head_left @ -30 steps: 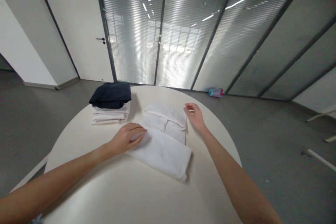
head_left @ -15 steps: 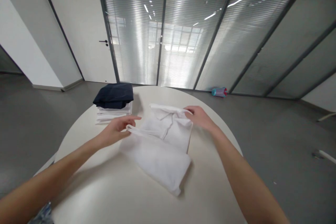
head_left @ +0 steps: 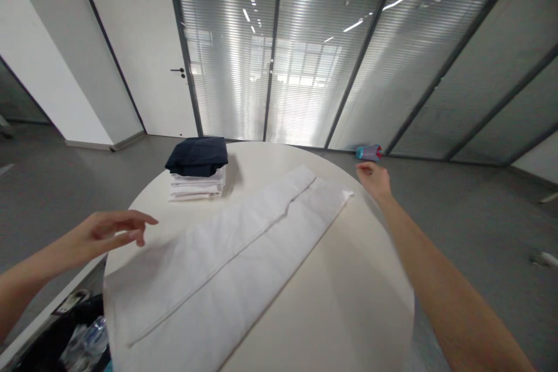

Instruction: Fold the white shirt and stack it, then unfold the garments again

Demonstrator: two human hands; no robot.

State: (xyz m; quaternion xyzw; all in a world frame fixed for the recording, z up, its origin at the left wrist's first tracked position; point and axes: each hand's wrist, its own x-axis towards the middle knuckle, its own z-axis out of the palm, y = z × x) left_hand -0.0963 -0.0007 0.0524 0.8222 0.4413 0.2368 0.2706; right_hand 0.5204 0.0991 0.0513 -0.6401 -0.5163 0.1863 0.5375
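A long strip of white cloth [head_left: 244, 256], apparently a garment folded lengthwise, lies diagonally across the round white table [head_left: 349, 314]. A folded edge runs along its middle, and its near end passes out of view at the bottom. Left of the cloth, my left hand [head_left: 115, 229] hovers by the table's edge, thumb and fingers apart and holding nothing. My right hand [head_left: 374, 180] is just beyond the far right corner of the cloth, not touching it. Its fingers are curled together with nothing visible in them.
On the table's far left stands a stack of folded white cloths [head_left: 198, 189] topped by a folded dark navy cloth [head_left: 197, 157]. A bin with a black bag [head_left: 87, 337] and clear plastic sits below left. A blue and red object [head_left: 368, 153] lies on the floor by the glass wall.
The white cloth was bunched and folded over in the table's middle; now it is spread into a long diagonal strip. My hands let go and moved apart, left and right.
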